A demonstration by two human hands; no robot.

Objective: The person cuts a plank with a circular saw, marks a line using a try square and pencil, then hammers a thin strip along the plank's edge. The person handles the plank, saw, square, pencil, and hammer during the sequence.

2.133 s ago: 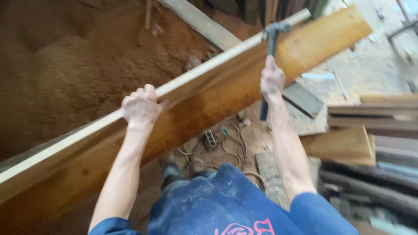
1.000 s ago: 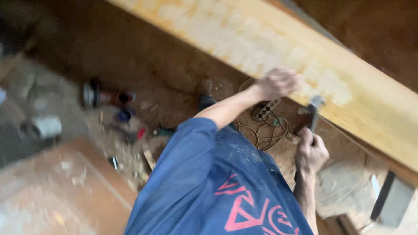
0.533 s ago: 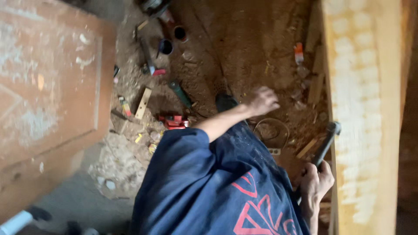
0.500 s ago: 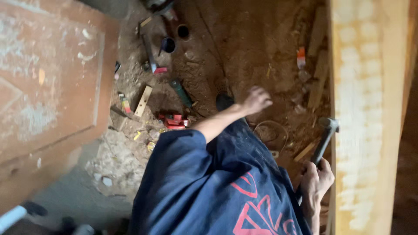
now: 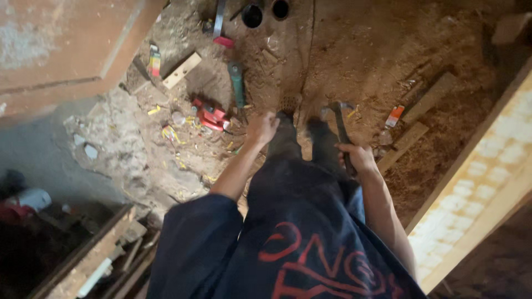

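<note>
Sawdust and scattered tools cover the dirt floor (image 5: 432, 50) beneath a person standing in dark trousers, seen from a head-worn camera. The right hand (image 5: 359, 158), at about 4 o'clock from the picture's centre, has its fingers wrapped around the handle of a hammer (image 5: 341, 130) whose head points up toward 12 o'clock, just beside the right shoe. The left hand (image 5: 261, 128) hangs at centre with fingers loosely curled and holding nothing, nearest a green-handled tool (image 5: 237, 83) at 11 o'clock and a red tool (image 5: 209, 115) at 10 o'clock.

A long pale plank (image 5: 476, 199) slants across 4 o'clock, close to the hammer arm; a swing of the hammer could well strike it or the leg. Loose offcuts, such as the small wood block (image 5: 182, 70), and the tools underfoot look like tripping hazards.

Two dark round openings (image 5: 265, 12) at 12 o'clock may be cans or pipe ends; their contents cannot be made out.
</note>
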